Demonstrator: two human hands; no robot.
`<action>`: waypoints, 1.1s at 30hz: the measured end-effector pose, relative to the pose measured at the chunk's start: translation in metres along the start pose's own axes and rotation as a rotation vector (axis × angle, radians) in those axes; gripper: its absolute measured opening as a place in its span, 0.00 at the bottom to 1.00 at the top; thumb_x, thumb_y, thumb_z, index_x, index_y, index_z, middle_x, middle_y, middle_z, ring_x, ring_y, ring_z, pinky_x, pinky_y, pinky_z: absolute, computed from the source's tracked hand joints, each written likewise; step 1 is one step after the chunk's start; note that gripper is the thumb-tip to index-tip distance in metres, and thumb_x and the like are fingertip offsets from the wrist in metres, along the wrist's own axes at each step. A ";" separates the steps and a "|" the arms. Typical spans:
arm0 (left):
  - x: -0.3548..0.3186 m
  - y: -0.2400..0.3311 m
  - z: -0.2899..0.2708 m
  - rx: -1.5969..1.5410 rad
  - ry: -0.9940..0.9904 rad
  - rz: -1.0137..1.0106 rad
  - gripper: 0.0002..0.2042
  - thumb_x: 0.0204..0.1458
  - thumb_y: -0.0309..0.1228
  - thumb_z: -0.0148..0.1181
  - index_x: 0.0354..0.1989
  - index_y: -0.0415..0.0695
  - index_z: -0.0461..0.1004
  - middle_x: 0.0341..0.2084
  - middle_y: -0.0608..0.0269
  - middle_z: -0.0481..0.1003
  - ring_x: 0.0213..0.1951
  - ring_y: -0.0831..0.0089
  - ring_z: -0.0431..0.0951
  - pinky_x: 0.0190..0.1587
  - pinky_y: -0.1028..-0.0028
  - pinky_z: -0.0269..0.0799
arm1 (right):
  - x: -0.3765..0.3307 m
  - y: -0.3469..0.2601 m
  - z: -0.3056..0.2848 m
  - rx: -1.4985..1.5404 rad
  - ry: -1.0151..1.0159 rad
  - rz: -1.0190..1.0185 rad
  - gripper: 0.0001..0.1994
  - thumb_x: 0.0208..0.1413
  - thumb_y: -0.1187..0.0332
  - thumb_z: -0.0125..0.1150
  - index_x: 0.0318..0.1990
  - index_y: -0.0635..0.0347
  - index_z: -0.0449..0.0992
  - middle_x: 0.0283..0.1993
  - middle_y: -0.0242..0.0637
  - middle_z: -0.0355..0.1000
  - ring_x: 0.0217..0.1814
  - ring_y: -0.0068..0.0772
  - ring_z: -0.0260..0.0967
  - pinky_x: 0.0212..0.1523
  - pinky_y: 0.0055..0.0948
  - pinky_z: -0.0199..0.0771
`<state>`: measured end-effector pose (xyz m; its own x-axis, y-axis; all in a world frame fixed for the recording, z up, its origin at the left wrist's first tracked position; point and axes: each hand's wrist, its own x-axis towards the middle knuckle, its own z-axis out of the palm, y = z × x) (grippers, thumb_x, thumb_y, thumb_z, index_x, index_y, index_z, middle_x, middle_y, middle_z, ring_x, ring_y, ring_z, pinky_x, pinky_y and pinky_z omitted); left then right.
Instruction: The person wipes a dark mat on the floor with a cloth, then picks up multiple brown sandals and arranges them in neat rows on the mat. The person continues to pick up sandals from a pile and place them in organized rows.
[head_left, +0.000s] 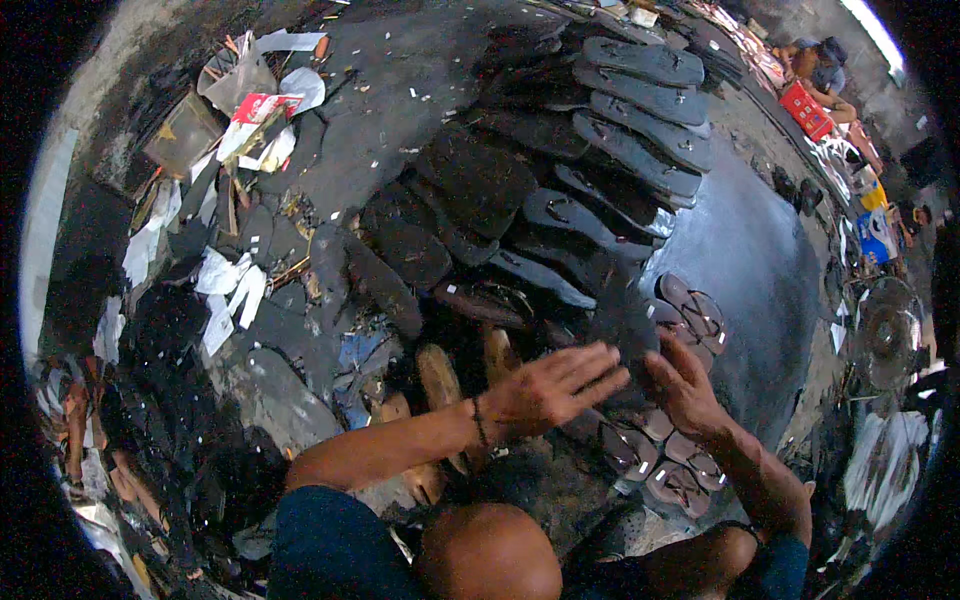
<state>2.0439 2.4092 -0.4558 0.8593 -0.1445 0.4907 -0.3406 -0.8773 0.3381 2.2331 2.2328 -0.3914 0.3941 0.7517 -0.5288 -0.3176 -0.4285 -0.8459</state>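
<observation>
My left hand (555,385) reaches forward with its fingers spread flat, touching the edge of a dark rubber sandal sole (622,322). My right hand (684,385) grips that same dark sole from the right side. Below both hands lies a row of brown sandals (688,316) with straps, and more of them (672,470) near my right forearm. Beyond the hands, rows of dark soles and sandals (600,150) are laid overlapping on the ground. A dark bracelet circles my left wrist.
Torn paper, cardboard and scraps (245,120) litter the ground at the left. A red crate (806,108) and a seated person (818,66) are at the far upper right. A round fan (888,330) stands at the right. My knee (490,550) is at the bottom.
</observation>
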 end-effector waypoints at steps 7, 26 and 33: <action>0.026 -0.208 0.001 0.222 0.292 -0.782 0.54 0.45 0.56 0.70 0.74 0.41 0.45 0.73 0.41 0.47 0.74 0.44 0.44 0.74 0.52 0.42 | -0.085 0.195 -0.106 -0.538 0.050 0.000 0.27 0.65 0.72 0.54 0.70 0.56 0.56 0.55 0.39 0.70 0.49 0.33 0.71 0.50 0.34 0.72; 0.111 -0.116 -0.145 0.494 0.475 0.010 0.22 0.58 0.23 0.56 0.62 0.44 0.70 0.49 0.50 0.78 0.48 0.55 0.80 0.53 0.64 0.74 | -0.074 -0.001 -0.085 -1.171 0.778 -0.712 0.42 0.48 0.78 0.71 0.71 0.58 0.56 0.70 0.52 0.56 0.73 0.54 0.56 0.70 0.44 0.61; 0.270 0.029 -0.074 -0.343 -0.243 -0.142 0.28 0.57 0.29 0.60 0.68 0.43 0.63 0.53 0.54 0.78 0.53 0.66 0.78 0.57 0.69 0.71 | -0.113 -0.098 -0.142 -0.727 0.463 -0.992 0.25 0.60 0.65 0.66 0.62 0.60 0.65 0.56 0.40 0.71 0.53 0.38 0.73 0.52 0.33 0.76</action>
<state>2.2380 2.3785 -0.2538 0.9576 -0.1723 0.2308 -0.2839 -0.6998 0.6555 2.3422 2.1190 -0.2584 0.4934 0.7231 0.4833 0.7531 -0.0772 -0.6533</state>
